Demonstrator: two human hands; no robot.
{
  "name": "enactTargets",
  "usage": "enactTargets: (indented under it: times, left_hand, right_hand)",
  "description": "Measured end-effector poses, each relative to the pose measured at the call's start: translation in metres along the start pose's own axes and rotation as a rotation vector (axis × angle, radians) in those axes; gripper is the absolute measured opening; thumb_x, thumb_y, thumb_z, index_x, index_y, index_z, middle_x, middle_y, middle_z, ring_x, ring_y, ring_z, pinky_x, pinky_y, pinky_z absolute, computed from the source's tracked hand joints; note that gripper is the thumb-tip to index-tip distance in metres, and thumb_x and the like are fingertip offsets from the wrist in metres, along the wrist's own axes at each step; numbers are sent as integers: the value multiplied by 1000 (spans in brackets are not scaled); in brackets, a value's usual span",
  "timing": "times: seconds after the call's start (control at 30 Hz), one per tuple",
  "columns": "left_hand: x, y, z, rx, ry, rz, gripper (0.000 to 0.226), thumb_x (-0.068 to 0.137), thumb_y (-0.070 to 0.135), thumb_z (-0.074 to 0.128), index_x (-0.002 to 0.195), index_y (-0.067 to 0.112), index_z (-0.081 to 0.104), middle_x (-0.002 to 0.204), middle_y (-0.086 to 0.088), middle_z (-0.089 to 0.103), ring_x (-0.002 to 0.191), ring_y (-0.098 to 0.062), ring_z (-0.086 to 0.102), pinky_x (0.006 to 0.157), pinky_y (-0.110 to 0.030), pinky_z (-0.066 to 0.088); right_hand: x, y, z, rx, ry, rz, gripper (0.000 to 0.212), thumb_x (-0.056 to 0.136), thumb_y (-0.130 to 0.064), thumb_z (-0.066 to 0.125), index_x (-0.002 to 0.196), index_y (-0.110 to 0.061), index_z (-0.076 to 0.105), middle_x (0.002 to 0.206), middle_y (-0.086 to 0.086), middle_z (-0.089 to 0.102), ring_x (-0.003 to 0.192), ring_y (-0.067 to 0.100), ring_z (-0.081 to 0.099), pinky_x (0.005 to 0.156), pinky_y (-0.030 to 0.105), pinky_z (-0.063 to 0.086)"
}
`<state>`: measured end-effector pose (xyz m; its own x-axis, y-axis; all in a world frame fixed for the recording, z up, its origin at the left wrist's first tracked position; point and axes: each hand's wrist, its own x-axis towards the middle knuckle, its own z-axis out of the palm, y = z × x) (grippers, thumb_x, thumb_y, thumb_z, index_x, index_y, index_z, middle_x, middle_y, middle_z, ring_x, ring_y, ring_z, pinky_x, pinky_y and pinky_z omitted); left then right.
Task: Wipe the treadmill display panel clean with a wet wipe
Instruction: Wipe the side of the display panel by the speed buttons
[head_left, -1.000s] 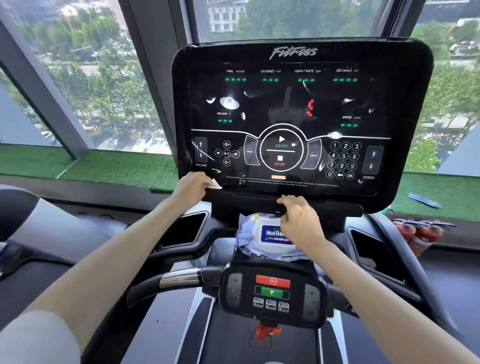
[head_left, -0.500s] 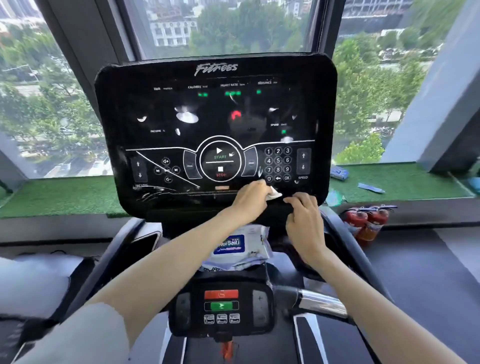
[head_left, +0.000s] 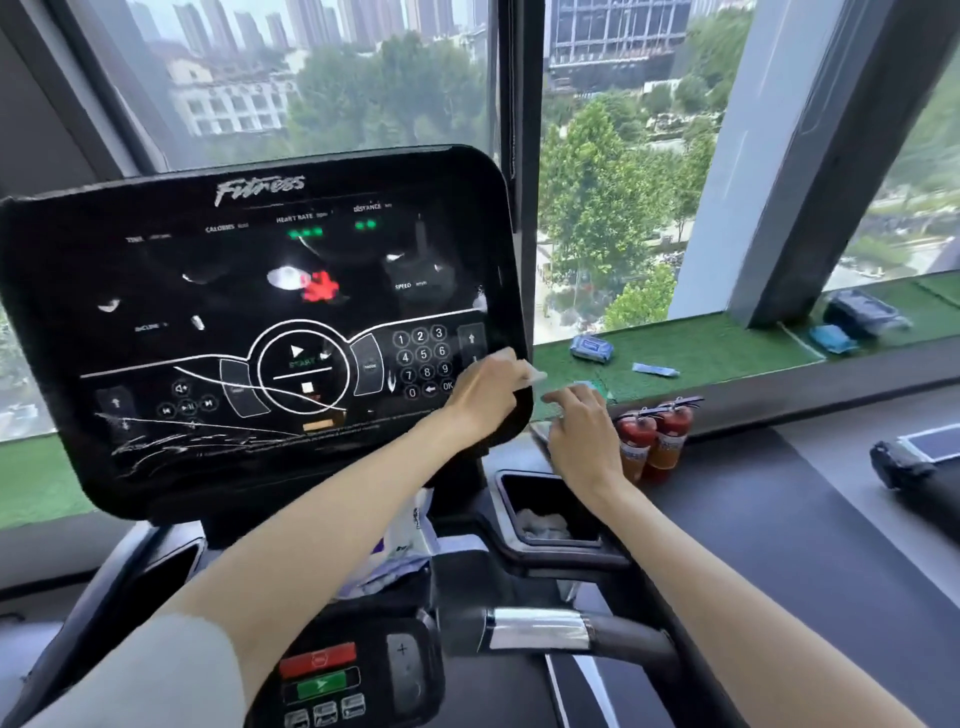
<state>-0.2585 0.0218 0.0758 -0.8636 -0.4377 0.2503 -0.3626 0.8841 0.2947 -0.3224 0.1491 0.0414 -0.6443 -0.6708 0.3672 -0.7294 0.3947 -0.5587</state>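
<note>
- left hand (head_left: 483, 397) pinches the wet wipe (head_left: 531, 375) in its fingers at the right edge of the display panel (head_left: 218, 291); smears (head_left: 171, 447) lie leftward along its long axis
- right hand (head_left: 584, 434) just beside; fingers loosely curled, empty

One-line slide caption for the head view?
Left hand holds a wet wipe at the lower right edge of the treadmill display panel; right hand open beside it.

Both forearms reach forward; the left hand (head_left: 485, 397) pinches a wet wipe (head_left: 534, 374) (fingers curled), the right hand (head_left: 582, 431) just beside it, relaxed.
</note>
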Motion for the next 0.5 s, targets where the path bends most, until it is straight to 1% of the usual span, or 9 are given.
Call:
enactTargets:
  times: [0.07, 0.13, 0.23, 0.3, 0.37, 0.43, 0.5]
  left_hand:
    - [12, 2, -12, 17, 56, 2, 43, 83, -14, 43, 106, 14, 66, 84, 1, 44, 73, -20, 46, 63, -27, 30]
    - [26, 5, -29, 22, 122, -3, 41, 86, -11, 44, 108, 15, 66, 85, 2, 46, 78, -21, 52, 65, -26, 33]
    - [52, 7, -62, 64, 192, -12, 44, 89, -10, 41, 116, 16, 64, 95, -1, 50, 86, -19, 54, 72, -24, 40]
    - [68, 7, -85, 98, 227, -28, 48, 88, -11, 38, 121, 16, 60, 104, -5, 53, 92, -22, 55, 74, -25, 41]
    - [81, 6, -105, 79, 270, -48, 49, 88, -10, 37, 122, 17, 60, 105, -6, 53, 95, -24, 55, 76, -27, 43]
    - [90, 4, -118, 43, 313, -33, 43, 90, -8, 40, 119, 14, 61, 104, -8, 56, 95, -25, 57, 80, -32, 47]
    - [100, 1, -129, 28, 355, -19, 41, 93, -4, 42, 122, 19, 61, 102, -8, 55, 93, -24, 57, 77, -31, 48]
  right_hand:
    - [8, -2, -5, 12, -17, -20, 39, 81, 7, 44, 113, -8, 61, 115, 7, 56, 112, 23, 43, 88, 32, 39]
    - [18, -6, -9, 6, -33, -68, 40, 81, 6, 44, 114, -9, 61, 116, 5, 56, 112, 23, 43, 86, 30, 38]
    - [35, -14, -17, 19, -30, -131, 39, 82, 5, 44, 113, -11, 61, 117, 4, 57, 112, 22, 44, 87, 31, 40]
    - [49, -22, -25, 37, -14, -177, 40, 82, 6, 43, 114, -10, 61, 121, 5, 56, 116, 23, 46, 92, 33, 41]
    - [64, -33, -34, 40, -3, -238, 47, 81, 8, 42, 123, -8, 57, 130, 5, 54, 122, 23, 45, 99, 34, 40]
    - [78, -48, -39, 14, -16, -308, 57, 80, 7, 41, 136, -7, 46, 143, 8, 43, 133, 24, 36, 108, 36, 33]
    - [90, -63, -41, -10, -42, -362, 64, 81, 5, 41, 143, -7, 32, 152, 12, 25, 142, 24, 19, 114, 37, 22]
